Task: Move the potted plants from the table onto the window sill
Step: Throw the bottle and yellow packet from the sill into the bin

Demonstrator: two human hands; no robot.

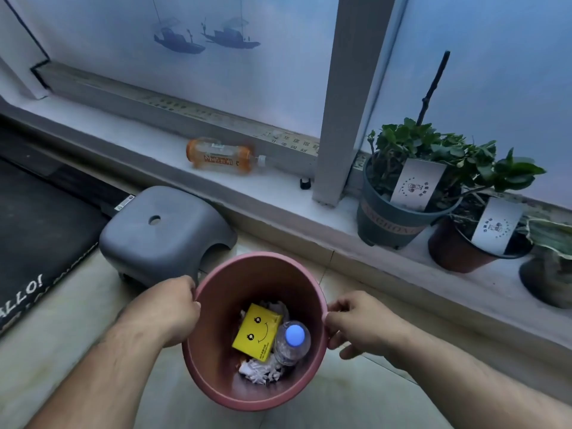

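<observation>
Nearest the camera, both hands held a pink bin (pixel 216 379) by its rim, above the tiled floor (pixel 62 335). The left hand (pixel 168 311) curled its fingers over the left edge of the rim; the right hand (pixel 356 323) pinched the right edge between thumb and bent fingers. Inside the bin lay a yellow box with a smiley face (pixel 257 331), a clear bottle with a blue cap (pixel 292 342) and crumpled white paper (pixel 260 368).

Just beyond the bin stood a grey plastic stool (pixel 161 233), with a dark mat (pixel 37 230) to its left.

Farther off ran the window sill (pixel 148 144). An orange drink bottle (pixel 221 156) lay on its side there, and three potted plants already stood at the right end — a dark green pot (pixel 390 224) holding a leafy plant and a white card, a brown pot (pixel 458 252) just beside it with another card, and a third pot (pixel 544 283) cut off by the frame edge.

No table was in view, so whether any plant remained to be moved could not be told. As a judgement, the plant-moving step looked largely done and the hands were busy with the bin instead — the next move would call for setting it down and checking the table for leftover pots
</observation>
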